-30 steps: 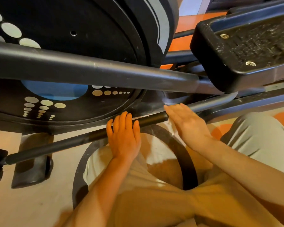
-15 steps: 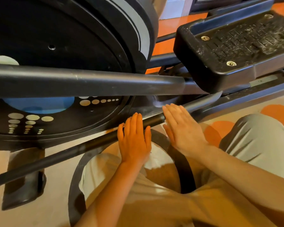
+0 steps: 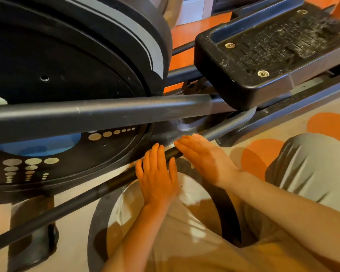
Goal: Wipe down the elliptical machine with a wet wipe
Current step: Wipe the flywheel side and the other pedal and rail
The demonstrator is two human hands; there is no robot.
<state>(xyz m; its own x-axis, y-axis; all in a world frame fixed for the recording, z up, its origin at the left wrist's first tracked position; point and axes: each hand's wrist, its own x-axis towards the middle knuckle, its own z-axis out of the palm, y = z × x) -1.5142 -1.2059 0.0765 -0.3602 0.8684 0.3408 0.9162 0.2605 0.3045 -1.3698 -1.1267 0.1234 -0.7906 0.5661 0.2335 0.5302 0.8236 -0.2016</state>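
Observation:
The elliptical machine fills the view: a black flywheel housing [image 3: 67, 75], a thick grey crank bar [image 3: 106, 114], a thin lower bar [image 3: 67, 207] and a black foot pedal [image 3: 263, 55]. My left hand [image 3: 157, 173] lies flat with straight fingers across the thin lower bar. My right hand [image 3: 202, 156] lies just to its right, also flat, with its fingertips over the same bar. No wet wipe shows; anything under the palms is hidden.
The grey rail [image 3: 292, 110] runs off to the right under the pedal. A black foot [image 3: 33, 242] of the frame stands on the patterned floor at the lower left. My bent knee [image 3: 312, 163] in grey cloth is at the right.
My left hand has slid right along the thin bar, closer to my right hand. The right hand stays at about the same spot. The view has shifted left.

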